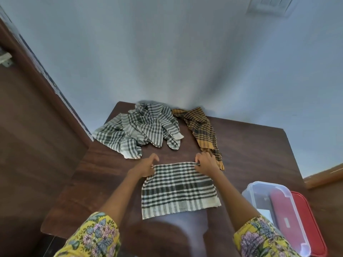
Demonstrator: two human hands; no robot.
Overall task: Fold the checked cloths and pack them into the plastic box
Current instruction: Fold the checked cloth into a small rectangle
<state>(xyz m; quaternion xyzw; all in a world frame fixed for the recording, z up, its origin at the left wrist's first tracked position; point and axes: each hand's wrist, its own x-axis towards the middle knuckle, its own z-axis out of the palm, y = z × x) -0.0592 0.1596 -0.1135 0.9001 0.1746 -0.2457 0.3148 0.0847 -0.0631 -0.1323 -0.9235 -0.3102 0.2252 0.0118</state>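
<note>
A black-and-white checked cloth [178,190] lies flat on the dark wooden table [250,149], its near edge hanging over the table's front. My left hand [146,166] pinches its far left corner. My right hand [206,163] pinches its far right corner. Behind it, a heap of crumpled grey-and-white checked cloths [141,127] lies at the back left. An orange-and-black checked cloth [202,130] lies crumpled at the back right, its tail reaching down beside my right hand. The clear plastic box [274,204] stands open at the table's right front.
A red lid [311,225] lies under and beside the clear box. A pale blue wall rises right behind the table. A brown wooden door or cupboard [33,145] stands close on the left. Bare tabletop shows on the right side.
</note>
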